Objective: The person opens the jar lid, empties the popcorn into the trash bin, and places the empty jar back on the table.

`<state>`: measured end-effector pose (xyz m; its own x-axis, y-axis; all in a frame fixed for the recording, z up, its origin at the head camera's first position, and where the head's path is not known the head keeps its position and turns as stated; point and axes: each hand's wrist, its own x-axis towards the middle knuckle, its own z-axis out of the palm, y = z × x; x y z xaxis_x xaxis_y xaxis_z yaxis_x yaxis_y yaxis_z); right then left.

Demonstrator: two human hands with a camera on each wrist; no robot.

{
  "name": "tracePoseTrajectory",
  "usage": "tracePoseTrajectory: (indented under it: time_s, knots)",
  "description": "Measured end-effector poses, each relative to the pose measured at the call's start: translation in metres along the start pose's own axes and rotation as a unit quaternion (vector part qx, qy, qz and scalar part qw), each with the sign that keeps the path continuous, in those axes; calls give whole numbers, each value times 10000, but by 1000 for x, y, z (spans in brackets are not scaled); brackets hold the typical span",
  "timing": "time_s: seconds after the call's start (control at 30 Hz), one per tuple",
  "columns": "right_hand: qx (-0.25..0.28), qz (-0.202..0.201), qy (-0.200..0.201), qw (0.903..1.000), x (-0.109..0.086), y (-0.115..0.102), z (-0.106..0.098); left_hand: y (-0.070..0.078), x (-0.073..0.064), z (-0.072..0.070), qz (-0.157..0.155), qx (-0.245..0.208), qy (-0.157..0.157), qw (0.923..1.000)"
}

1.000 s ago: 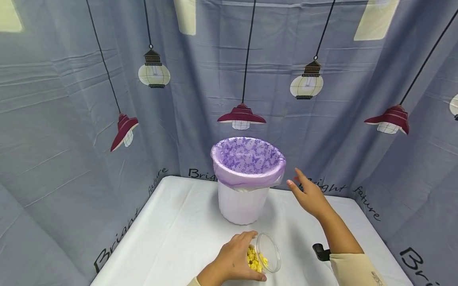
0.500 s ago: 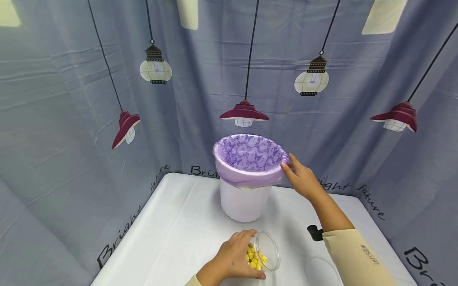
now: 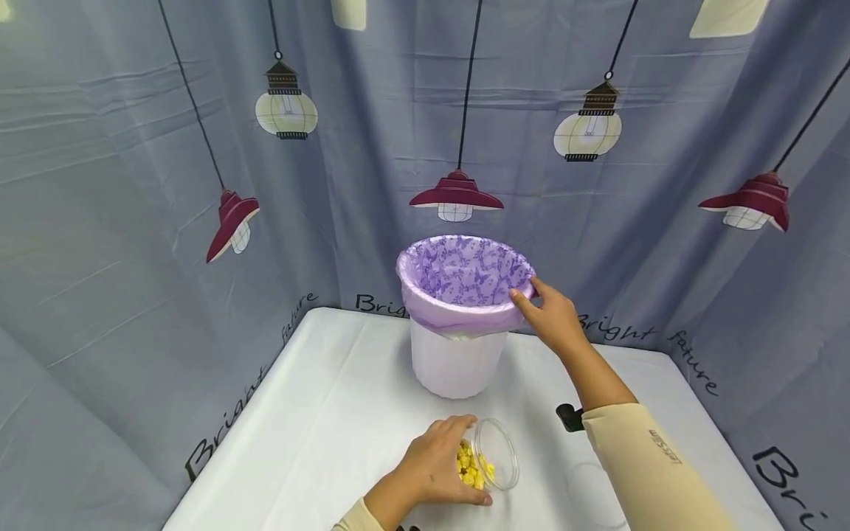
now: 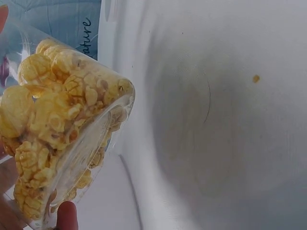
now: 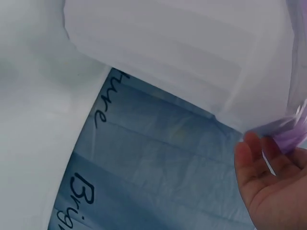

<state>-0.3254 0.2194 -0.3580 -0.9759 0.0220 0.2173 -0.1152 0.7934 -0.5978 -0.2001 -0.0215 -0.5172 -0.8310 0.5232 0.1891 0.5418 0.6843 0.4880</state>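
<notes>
My left hand (image 3: 434,463) grips a clear plastic jar (image 3: 499,459) of yellow popcorn (image 3: 468,466), its round mouth tilted toward the right. Up close in the left wrist view, caramel-coated popcorn (image 4: 53,110) fills the jar behind the see-through wall. At the back of the table stands a white trash can (image 3: 454,365) lined with a purple bag (image 3: 465,317) folded over its rim. My right hand (image 3: 554,317) holds the can's right rim, thumb on the near side. In the right wrist view the fingertips (image 5: 252,143) curl under the bag's edge.
A faint clear round lid (image 3: 572,483) lies on the white table (image 3: 345,413), partly behind my right sleeve (image 3: 647,457). A small crumb (image 4: 256,78) lies on the tabletop. Grey-blue curtains (image 3: 358,243) with printed lamps enclose the table.
My right hand has moved left from beside the trash can onto its lined rim and taken hold there. The left hand keeps its grip on the jar in nearly the same place.
</notes>
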Motion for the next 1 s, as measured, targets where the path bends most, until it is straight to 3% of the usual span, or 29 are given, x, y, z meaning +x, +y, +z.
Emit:
tracePoseTrajectory:
  time_s: [0.3, 0.6, 0.7, 0.87, 1.0]
  knots:
    - [848, 412, -76, 9955, 2, 4, 10, -2, -1, -6, -268, -142, -69, 9995]
    - [2231, 442, -156, 9737, 3, 13, 18, -2, -1, -10, -305, -104, -32, 9995]
    - [2835, 366, -76, 9582, 5, 14, 24, -3, -2, -9, -329, -155, -9, 9993]
    - [3895, 393, -56, 9202, 1, 4, 30, -5, -5, -4, -353, -202, -100, 9991]
    - [4028, 401, -59, 9144, 3, 0, 30, -6, -4, -4, -386, -235, -83, 9989]
